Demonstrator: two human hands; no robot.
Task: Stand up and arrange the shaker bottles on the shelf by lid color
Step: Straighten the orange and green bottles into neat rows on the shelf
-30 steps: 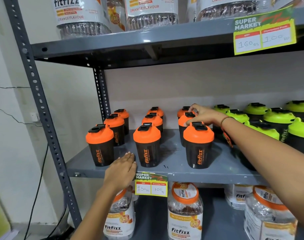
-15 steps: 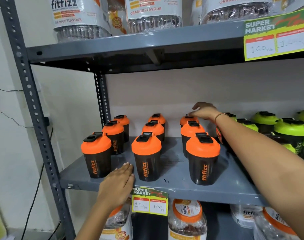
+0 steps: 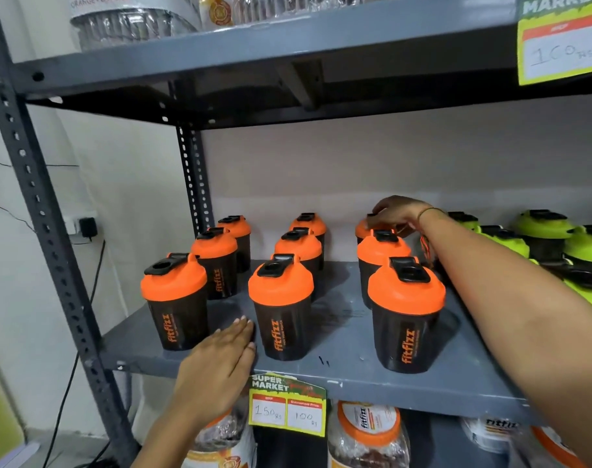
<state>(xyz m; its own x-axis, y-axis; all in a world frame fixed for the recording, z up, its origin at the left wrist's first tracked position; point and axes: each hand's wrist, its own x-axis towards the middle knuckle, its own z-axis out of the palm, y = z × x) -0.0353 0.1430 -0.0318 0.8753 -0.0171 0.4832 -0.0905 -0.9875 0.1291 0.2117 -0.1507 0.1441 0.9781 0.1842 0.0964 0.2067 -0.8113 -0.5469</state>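
Your right hand point(image 3: 394, 214) reaches deep across the shelf point(image 3: 355, 373) to the back of the third orange column, fingers curled down over the lid of the rear orange bottle point(image 3: 364, 228) against the wall. The fingers close loosely on that lid; how firm the hold is cannot be told, since the bottle in front hides most of it. Your left hand point(image 3: 217, 366) lies flat and open on the shelf's front edge, palm down, holding nothing, in the gap between the front-left orange bottle point(image 3: 174, 305) and the front-middle orange bottle point(image 3: 281, 309), touching neither clearly.

All nine orange-lidded shakers you can see stand upright, long axes vertical, in three columns running from front to back. The green-lidded bottles point(image 3: 544, 228) are grouped to the right, beyond your right forearm; one low dark shape among them may be a tipped bottle, but it is too hidden to say.

The relation that matters: the rear bottle sits behind two others in its column, so it lies away from you and only the right hand is near it. Any nudge probably has to go sideways or straight back, with the wrist kept high, or your forearm may brush the front-right orange bottle point(image 3: 406, 315) just beside it. The left hand is well apart and seems to be only bracing.
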